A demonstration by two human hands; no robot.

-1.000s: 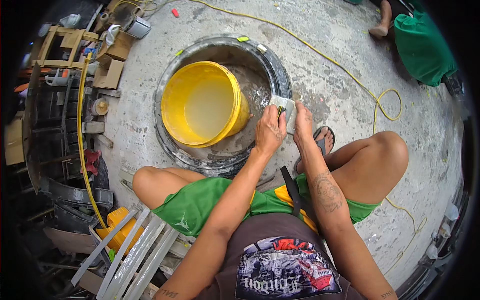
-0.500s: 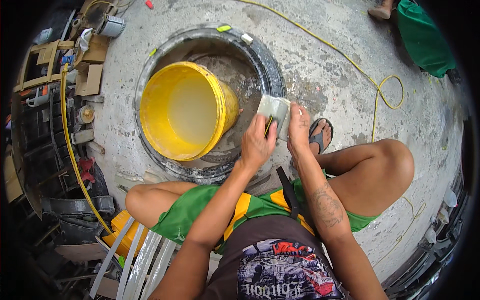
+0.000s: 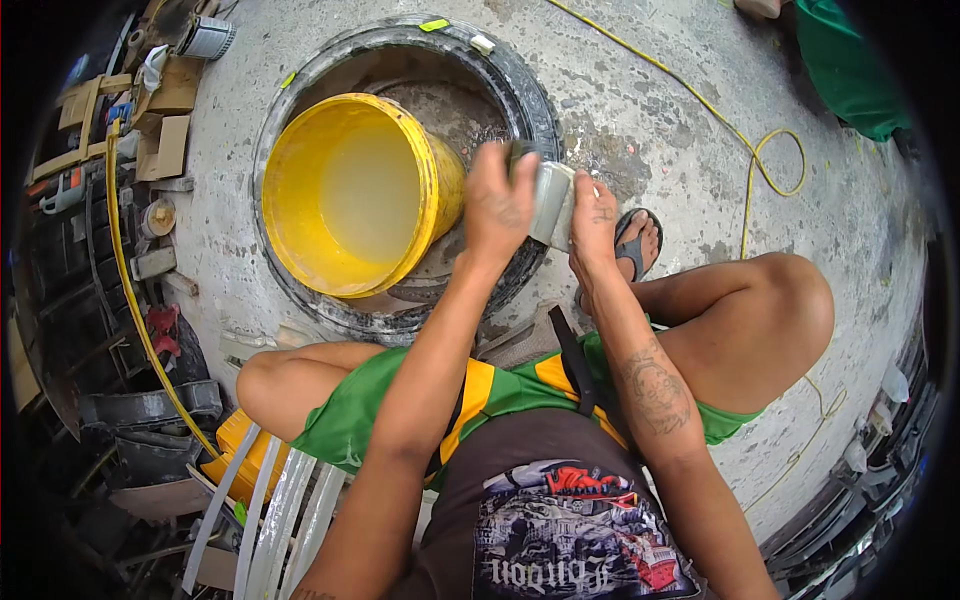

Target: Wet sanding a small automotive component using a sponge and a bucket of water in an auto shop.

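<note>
A small grey, smooth, slightly curved piece (image 3: pixel 552 205) is held out over the right side of the tyre ring. My right hand (image 3: pixel 594 222) grips its right edge, thumb along the near face. Beside its upper left edge is my left hand (image 3: pixel 498 208), smeared by motion, its fingers bent around a dark thin pad (image 3: pixel 518 152) whose kind I cannot make out. To the left, a yellow bucket (image 3: pixel 275 215) stands tilted toward me with cloudy pale water (image 3: pixel 375 195) in it. It sits inside a black tyre ring (image 3: pixel 545 105) on the floor.
Bright green scraps (image 3: pixel 434 25) and a small white block (image 3: pixel 482 45) lie on the ring's far rim. A yellow cord (image 3: pixel 690 95) loops over the concrete floor. Cardboard boxes (image 3: pixel 165 145), a can (image 3: pixel 206 38) and dark parts crowd the left. Green cloth (image 3: pixel 850 70) shows far right.
My left hand has moved up and left off the grey piece, carrying the dark pad. My right hand still holds the piece. The whole view has shifted slightly.
</note>
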